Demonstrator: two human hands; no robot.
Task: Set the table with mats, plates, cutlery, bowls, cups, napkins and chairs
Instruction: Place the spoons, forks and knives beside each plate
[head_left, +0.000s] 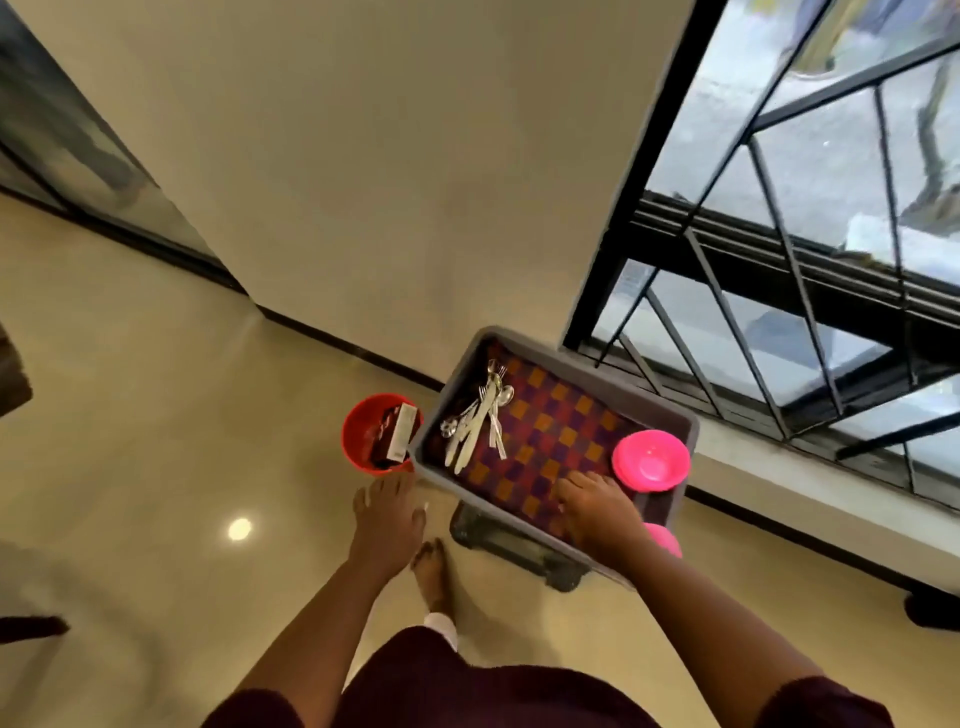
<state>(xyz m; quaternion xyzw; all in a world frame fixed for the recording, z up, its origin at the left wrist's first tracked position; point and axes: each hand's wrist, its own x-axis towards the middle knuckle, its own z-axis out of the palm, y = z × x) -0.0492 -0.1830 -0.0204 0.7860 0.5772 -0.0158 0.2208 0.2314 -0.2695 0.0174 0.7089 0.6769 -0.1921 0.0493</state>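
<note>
From the head camera we take the grey plastic tub (685, 423) as our landmark: it is rectangular with rounded corners and sits on a low dark stand (511, 551) over the glossy beige floor (156, 415). Inside it we count one checked mat (550, 441) of purple and orange woven squares lining the bottom, one loose bundle of shiny metal cutlery (480, 418) on the mat's far-left part, and one stack of round pink plastic bowls (650, 460) at the tub's right end; how many bowls are stacked we cannot tell. Our right hand (595, 506) lies on the mat just beside the bowls, fingers bent down onto the cloth, grasp unclear. Our left hand (387, 512) hangs outside the tub's near-left corner, fingers released. One round red plastic bucket (358, 441) stands against the tub's left side
</note>
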